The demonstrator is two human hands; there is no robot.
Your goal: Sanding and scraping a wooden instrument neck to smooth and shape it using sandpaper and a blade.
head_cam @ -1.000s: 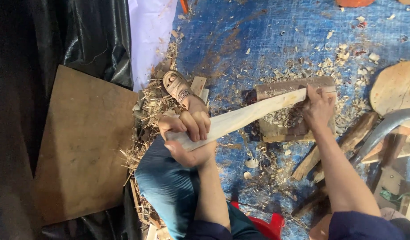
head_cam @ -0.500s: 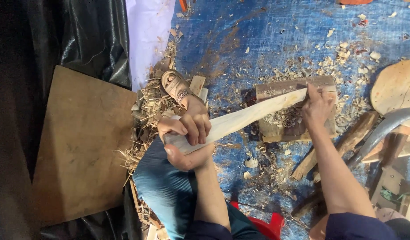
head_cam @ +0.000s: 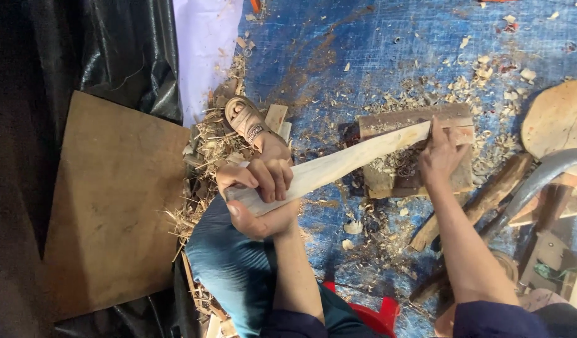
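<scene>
A long pale carved wooden piece (head_cam: 338, 166) runs from lower left to upper right. My left hand (head_cam: 260, 197) grips its wide near end above my knee in blue trousers (head_cam: 229, 275). The far end rests on a flat wooden block (head_cam: 420, 153) covered in shavings. My right hand (head_cam: 441, 156) is closed at that far tip, pressed on the block; whatever small tool it may hold is hidden by the fingers.
A sandalled foot (head_cam: 248, 122) lies beside straw and chips. A brown board (head_cam: 113, 200) leans on black plastic at left. A curved metal blade (head_cam: 538, 178), wood sticks (head_cam: 482, 200) and a round wood slab (head_cam: 560, 119) sit at right on the blue tarp (head_cam: 363, 56).
Both hands stay on the wooden piece; the right hand has shifted slightly at the far tip. Nothing was taken up or let go.
</scene>
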